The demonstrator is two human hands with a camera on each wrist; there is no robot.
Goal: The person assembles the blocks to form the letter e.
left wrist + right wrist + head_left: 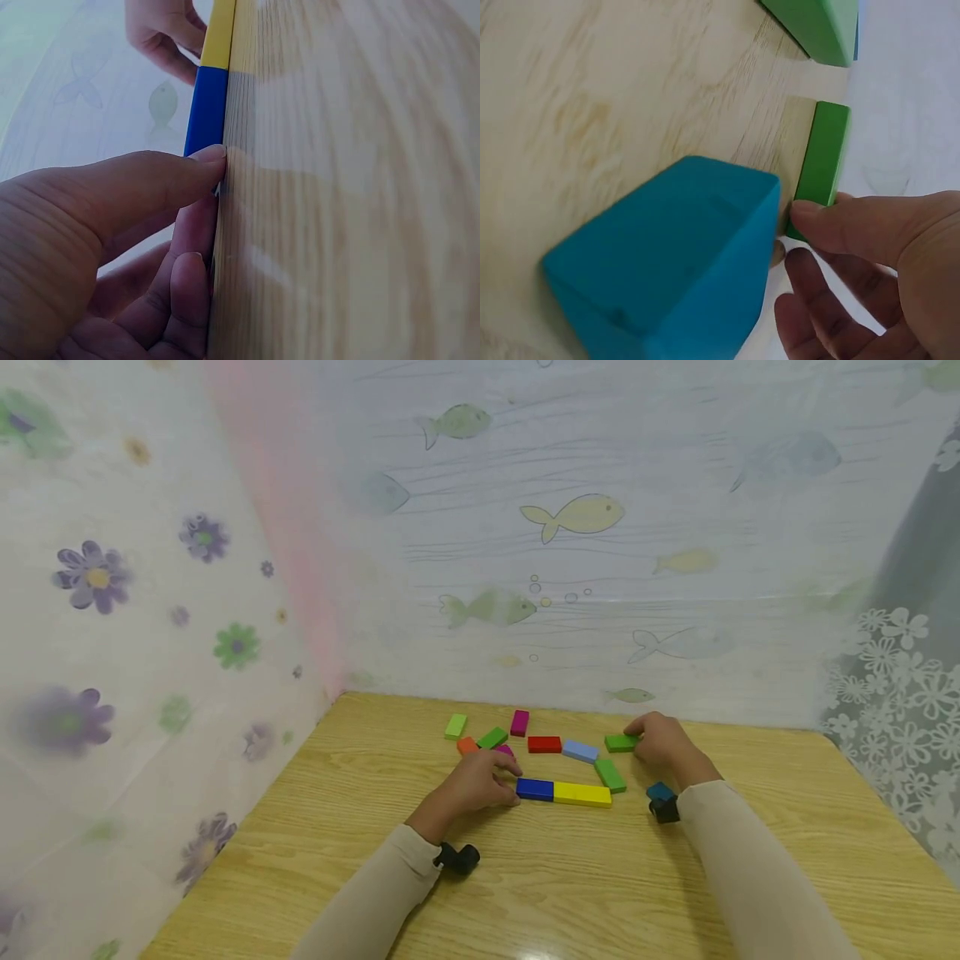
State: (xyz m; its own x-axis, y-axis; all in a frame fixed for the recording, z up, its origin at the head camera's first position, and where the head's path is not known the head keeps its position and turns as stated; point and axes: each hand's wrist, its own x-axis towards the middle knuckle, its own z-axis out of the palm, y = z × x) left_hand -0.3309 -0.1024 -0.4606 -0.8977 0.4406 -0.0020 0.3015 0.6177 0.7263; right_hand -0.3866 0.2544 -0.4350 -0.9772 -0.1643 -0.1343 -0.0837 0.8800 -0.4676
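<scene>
A dark blue block [535, 790] lies end to end with a yellow block [582, 794], forming one straight row. My left hand [480, 781] pinches the blue block's left end, its thumb [202, 166] at the near corner in the left wrist view. My right hand [663, 745] grips the right end of a green block [620, 743] between thumb and fingers. In the right wrist view that green block [821, 157] lies at the thumb tip, past a large-looking teal block [667, 247]. A second green block [610, 775] lies slantwise near the yellow one's right end.
Behind the row lie a red block [544, 744] and a light blue block [581, 751]. Farther left are magenta [520, 722], lime [456, 727], green [492, 738] and orange [467, 746] blocks. A patterned curtain [570, 568] stands along the wooden table's [570, 885] far edge.
</scene>
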